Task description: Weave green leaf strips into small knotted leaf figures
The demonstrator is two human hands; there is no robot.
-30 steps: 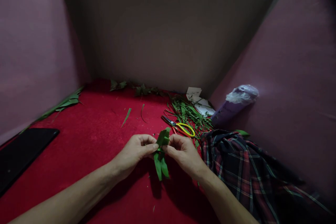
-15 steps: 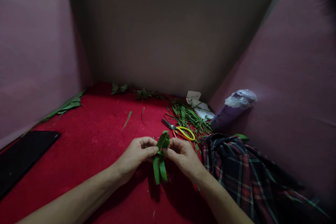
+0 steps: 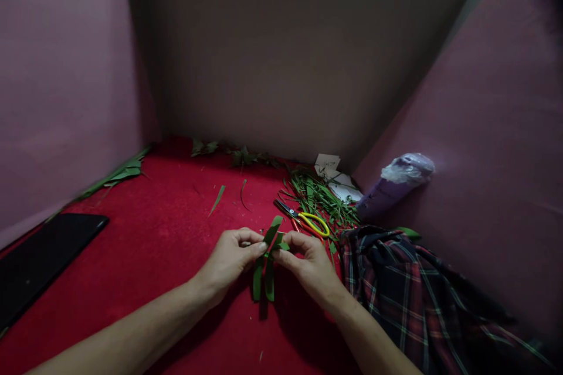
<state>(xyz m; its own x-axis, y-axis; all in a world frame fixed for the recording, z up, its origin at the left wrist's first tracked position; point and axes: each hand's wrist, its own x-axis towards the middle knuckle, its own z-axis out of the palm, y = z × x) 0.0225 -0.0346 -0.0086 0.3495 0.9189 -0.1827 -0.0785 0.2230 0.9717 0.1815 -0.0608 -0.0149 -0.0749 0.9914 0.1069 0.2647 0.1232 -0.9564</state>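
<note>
Between my two hands is a small bundle of green leaf strips (image 3: 270,281), crossed or folded at the middle, with ends pointing up and two tails hanging down. My left hand (image 3: 235,255) pinches it from the left with thumb and forefinger. From the right, my right hand (image 3: 305,255) grips a strip in the same way. Just beyond the right hand lie scissors (image 3: 303,220) with yellow and red handles, beside a heap of cut green strips (image 3: 319,193).
A black flat slab (image 3: 48,263) lies at left on the red cloth (image 3: 185,211). Leaves (image 3: 125,173) line the left and back edges. At right are white paper pieces (image 3: 345,187), a purple roll with plastic (image 3: 382,190) and plaid cloth (image 3: 404,293). Walls enclose three sides.
One upper strip has tilted rightward by my right fingers, and the upper ends stand farther apart. The hanging tails have swung slightly left. The whole view has shifted a little.
</note>
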